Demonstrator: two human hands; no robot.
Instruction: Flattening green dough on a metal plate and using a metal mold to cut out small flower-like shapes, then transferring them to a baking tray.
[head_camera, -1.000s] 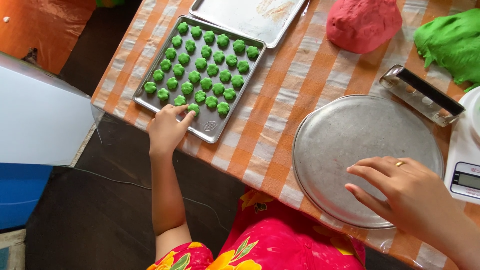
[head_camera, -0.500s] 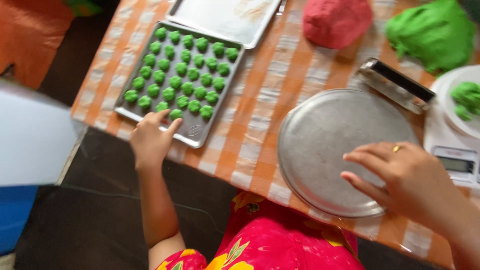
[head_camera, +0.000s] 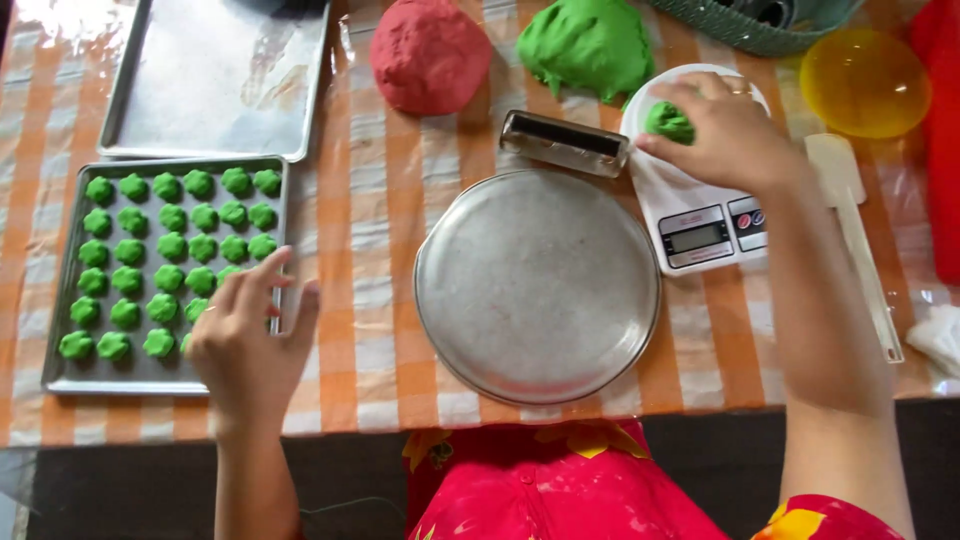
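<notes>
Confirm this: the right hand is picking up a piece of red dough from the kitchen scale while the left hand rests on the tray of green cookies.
Not quite. In the head view the right hand grips a green dough piece, not red, on the kitchen scale. The left hand does rest on the cookie tray.

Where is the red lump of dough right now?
The red dough sits at the table's far edge, left of the green dough and behind the round metal plate.

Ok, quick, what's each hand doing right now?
Left hand: open, fingers spread, holding nothing, over the near right corner of the baking tray of green dough pieces.
Right hand: closed on a green dough lump over the kitchen scale.
</notes>
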